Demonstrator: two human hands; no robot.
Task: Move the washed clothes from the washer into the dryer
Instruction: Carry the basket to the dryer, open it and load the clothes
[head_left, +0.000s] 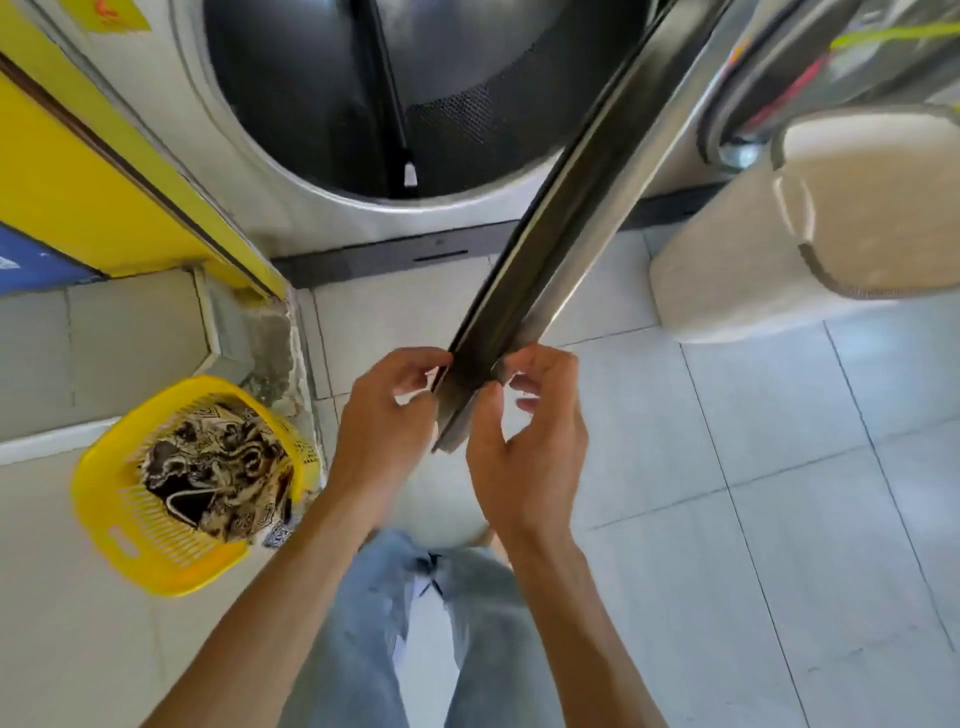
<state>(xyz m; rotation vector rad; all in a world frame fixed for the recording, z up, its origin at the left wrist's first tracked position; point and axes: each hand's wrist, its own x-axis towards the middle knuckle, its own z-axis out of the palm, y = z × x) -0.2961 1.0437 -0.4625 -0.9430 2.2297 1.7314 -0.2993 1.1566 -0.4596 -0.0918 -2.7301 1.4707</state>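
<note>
Door (571, 202) of front-loading machine, metal-rimmed, swung fully outward and seen edge-on, running from the upper right of the view down to the person's hands; taken here as the landmark. Left hand (387, 415), on the door's left side at its free end: fingers curled, tips touching the rim edge, thumb tucked beneath, a light hold rather than a full grasp. Right hand (522, 452), on the door's right side at the same end: fingers loosely curved and slightly apart, thumb and forefinger pinching the rim; contact is blurred, so firmness cannot be told. Both hands at the free end probably because leverage is greatest there for swinging or steadying the door. Drum (415, 93), behind the door's hinged end: dark, perforated, open-mouthed, no clothing visible inside; whether this machine is washer or dryer cannot be told. Basket (156, 493), yellow slatted plastic, on the floor tiles (779, 467) well to the left of the door, clear of its swing and within reach. Clothes (218, 467), patterned black-and-cream fabric, bundled inside the basket, evidently parked there so both hands are free for the door. Second machine (810, 78), right of the door, coloured items dimly visible behind its glass. Pale bin (810, 234), right of the door, on the floor. Judgement: transfer unfinished, load waiting in the basket.
</note>
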